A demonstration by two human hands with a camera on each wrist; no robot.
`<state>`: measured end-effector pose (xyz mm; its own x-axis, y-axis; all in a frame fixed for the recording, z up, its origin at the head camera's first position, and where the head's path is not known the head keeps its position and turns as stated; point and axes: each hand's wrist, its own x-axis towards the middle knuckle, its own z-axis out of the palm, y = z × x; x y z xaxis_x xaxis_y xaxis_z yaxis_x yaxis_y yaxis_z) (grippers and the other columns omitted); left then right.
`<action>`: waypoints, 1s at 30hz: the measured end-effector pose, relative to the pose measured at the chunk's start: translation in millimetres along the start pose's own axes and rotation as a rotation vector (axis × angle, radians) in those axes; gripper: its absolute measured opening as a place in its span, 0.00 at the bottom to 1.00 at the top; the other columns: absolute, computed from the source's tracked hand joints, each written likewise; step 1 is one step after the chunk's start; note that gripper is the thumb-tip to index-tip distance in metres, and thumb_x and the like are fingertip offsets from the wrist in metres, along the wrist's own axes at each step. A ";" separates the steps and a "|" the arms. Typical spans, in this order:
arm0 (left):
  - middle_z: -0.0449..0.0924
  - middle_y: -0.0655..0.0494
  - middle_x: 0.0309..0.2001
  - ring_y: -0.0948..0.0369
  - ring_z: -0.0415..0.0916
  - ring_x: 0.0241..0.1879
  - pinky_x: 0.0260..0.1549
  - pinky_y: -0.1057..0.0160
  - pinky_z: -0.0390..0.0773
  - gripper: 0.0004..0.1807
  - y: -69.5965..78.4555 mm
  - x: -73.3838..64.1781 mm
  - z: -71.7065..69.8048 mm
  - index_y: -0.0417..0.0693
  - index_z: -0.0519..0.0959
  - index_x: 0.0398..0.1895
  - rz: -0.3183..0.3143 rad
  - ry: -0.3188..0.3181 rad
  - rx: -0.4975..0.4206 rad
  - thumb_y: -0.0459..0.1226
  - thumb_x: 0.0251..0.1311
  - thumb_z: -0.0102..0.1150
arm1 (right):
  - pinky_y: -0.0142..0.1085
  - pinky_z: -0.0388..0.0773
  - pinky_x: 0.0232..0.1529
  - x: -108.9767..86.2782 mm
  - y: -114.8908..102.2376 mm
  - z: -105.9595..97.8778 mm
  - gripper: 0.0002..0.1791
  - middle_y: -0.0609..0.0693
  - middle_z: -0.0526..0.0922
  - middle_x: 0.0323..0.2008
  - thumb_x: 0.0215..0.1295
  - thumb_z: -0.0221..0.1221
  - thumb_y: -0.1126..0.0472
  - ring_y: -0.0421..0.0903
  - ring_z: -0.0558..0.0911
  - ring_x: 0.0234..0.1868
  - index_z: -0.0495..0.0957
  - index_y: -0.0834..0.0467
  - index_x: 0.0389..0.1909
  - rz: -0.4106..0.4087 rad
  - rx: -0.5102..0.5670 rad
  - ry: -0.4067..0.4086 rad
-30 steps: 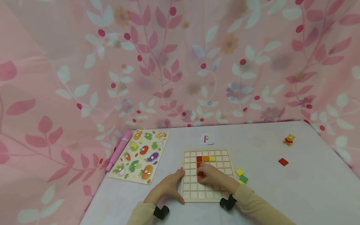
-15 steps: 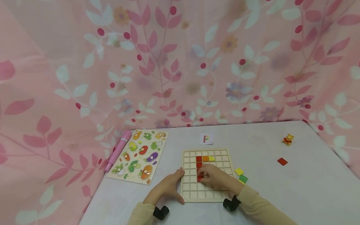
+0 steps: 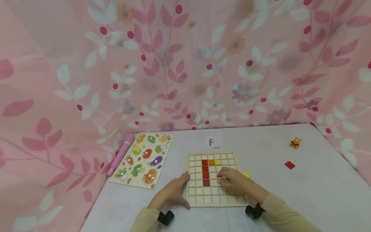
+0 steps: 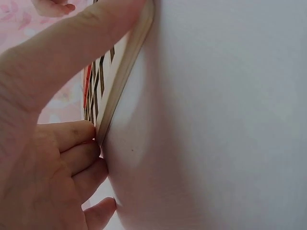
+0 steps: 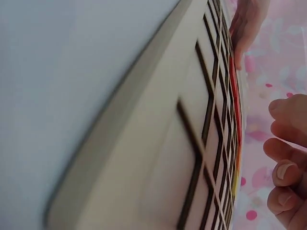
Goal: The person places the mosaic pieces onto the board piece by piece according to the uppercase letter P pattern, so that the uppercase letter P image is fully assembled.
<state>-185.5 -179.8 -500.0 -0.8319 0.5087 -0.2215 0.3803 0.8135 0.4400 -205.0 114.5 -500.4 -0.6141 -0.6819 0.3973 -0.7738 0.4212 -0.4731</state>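
A wooden grid board [image 3: 214, 190] lies on the table. A column of several red tiles [image 3: 205, 175] fills cells on it, with an orange tile [image 3: 212, 162] and a yellow tile [image 3: 218, 162] running right from the top one. My left hand [image 3: 173, 192] steadies the board's left side, fingertips at the edge and thumb by the near left corner. Over the right half of the board hovers my right hand [image 3: 236, 181], its fingers loosely bent and nothing between them. In the right wrist view, those fingers [image 5: 288, 158] are apart from the grid.
Right of the board, a loose yellow tile [image 3: 246, 174] and a green one are partly hidden by my right hand. A red tile [image 3: 290, 165] and a bear figurine [image 3: 295, 142] sit further right. Behind lies a pattern card [image 3: 212, 142]; left are a vegetable puzzle [image 3: 147, 146] and pink tube [image 3: 121, 154].
My right hand has let go of the lowest red tile, which stays in its cell, and has moved right across the board. My left hand has stayed at the board's edge.
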 end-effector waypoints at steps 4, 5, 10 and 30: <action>0.47 0.50 0.68 0.54 0.48 0.64 0.59 0.53 0.54 0.66 -0.2 0.0 -0.9 0.44 0.54 0.67 0.007 0.007 0.008 0.59 0.18 0.73 | 0.26 0.71 0.24 -8.1 1.1 -17.1 0.09 0.48 0.76 0.34 0.54 0.61 0.65 0.38 0.70 0.24 0.78 0.63 0.37 0.054 -0.006 -0.038; 0.47 0.50 0.68 0.54 0.48 0.64 0.59 0.53 0.54 0.66 -0.6 0.1 -0.8 0.44 0.54 0.67 0.007 0.008 0.009 0.59 0.18 0.73 | 0.27 0.72 0.25 -10.2 1.6 -21.2 0.10 0.49 0.76 0.35 0.54 0.61 0.65 0.39 0.71 0.24 0.78 0.63 0.37 0.075 0.001 -0.048; 0.47 0.49 0.68 0.54 0.48 0.64 0.59 0.53 0.54 0.66 -0.9 0.7 -0.4 0.44 0.54 0.67 0.011 0.005 -0.001 0.59 0.19 0.73 | 0.26 0.69 0.22 -22.2 9.1 -41.6 0.12 0.50 0.77 0.36 0.52 0.63 0.64 0.39 0.69 0.22 0.78 0.63 0.37 0.129 -0.011 -0.041; 0.47 0.49 0.68 0.54 0.48 0.64 0.59 0.53 0.53 0.66 0.4 1.2 0.1 0.44 0.54 0.67 -0.001 -0.007 0.005 0.58 0.18 0.73 | 0.24 0.62 0.13 -71.5 50.5 -110.7 0.15 0.43 0.75 0.27 0.38 0.69 0.71 0.32 0.61 0.18 0.79 0.60 0.31 0.147 -0.184 0.252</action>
<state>-186.3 -178.8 -500.1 -0.8297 0.5096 -0.2278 0.3815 0.8156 0.4350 -217.3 250.7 -465.7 -0.7224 -0.4468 0.5278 -0.6752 0.6204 -0.3989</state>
